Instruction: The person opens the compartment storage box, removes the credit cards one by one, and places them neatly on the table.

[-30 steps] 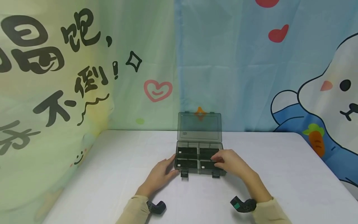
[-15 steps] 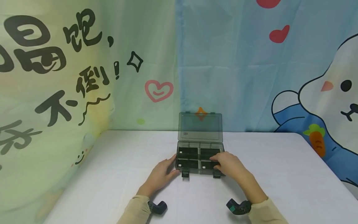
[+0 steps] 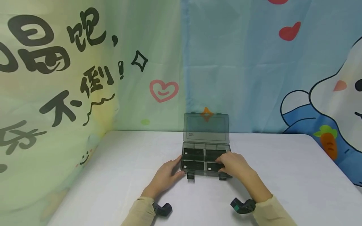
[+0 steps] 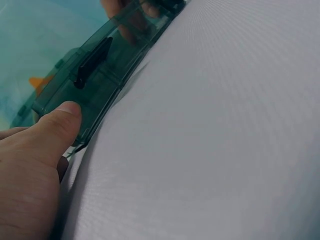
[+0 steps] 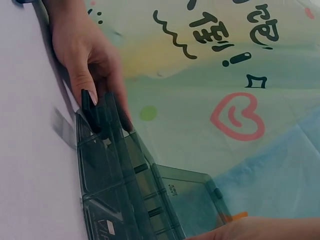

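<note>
A smoky translucent compartment box (image 3: pixel 199 172) sits on a white surface (image 3: pixel 135 153), its lid (image 3: pixel 205 127) raised at the back. The person's left grip (image 3: pixel 165 175) is spread wide around the box's front left corner, holding it. The right grip (image 3: pixel 234 163) is over the box's front right compartment, thumb and forefinger a little apart; I cannot tell whether they pinch the dark rectangular piece (image 3: pixel 213 167) there. Best to brace the box lightly at its corner and handle the piece by its edges, clear of the box's dividers. The head view shows four dark pieces inside the box; the left wrist view shows the thumb lying along the box's front wall, near a clasp (image 4: pixel 92 62); the right wrist view shows pale lettering in the box, partly cut off
</note>
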`<state>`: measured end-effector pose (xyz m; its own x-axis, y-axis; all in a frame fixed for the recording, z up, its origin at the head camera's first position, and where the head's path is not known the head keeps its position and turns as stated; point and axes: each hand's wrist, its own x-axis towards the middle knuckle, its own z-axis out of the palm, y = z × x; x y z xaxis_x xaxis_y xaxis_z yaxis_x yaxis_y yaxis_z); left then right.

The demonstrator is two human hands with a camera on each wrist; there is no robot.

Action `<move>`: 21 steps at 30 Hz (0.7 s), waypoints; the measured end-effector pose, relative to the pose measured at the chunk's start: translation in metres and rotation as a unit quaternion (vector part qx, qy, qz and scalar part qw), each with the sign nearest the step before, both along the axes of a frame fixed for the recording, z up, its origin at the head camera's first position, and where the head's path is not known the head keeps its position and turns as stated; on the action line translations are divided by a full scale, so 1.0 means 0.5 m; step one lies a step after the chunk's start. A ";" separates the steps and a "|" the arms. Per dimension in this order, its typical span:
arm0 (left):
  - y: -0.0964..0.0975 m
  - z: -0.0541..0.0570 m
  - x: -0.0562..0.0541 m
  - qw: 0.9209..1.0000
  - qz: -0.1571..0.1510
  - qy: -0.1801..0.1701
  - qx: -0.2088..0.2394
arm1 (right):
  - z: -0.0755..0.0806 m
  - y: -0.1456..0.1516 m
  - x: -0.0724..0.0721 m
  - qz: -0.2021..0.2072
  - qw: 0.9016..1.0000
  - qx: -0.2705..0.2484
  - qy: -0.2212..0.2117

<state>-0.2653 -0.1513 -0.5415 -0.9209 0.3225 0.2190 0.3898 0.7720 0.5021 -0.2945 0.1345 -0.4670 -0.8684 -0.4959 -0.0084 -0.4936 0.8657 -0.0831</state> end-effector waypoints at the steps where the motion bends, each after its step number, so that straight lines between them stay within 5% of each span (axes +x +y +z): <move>1: 0.001 0.001 0.000 1.000 0.000 -0.001 0.000 | 0.000 0.001 0.001 -0.001 1.000 0.001 0.002; 21: 0.004 0.004 0.002 1.000 0.002 -0.002 0.001 | 0.003 0.004 0.000 -0.001 0.999 -0.047 -0.014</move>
<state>-0.2641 -0.1492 -0.5393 -0.9229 0.3183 0.2165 0.3849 0.7725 0.5050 -0.2946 0.1365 -0.4656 -0.8694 -0.4939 0.0136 -0.4882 0.8544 -0.1782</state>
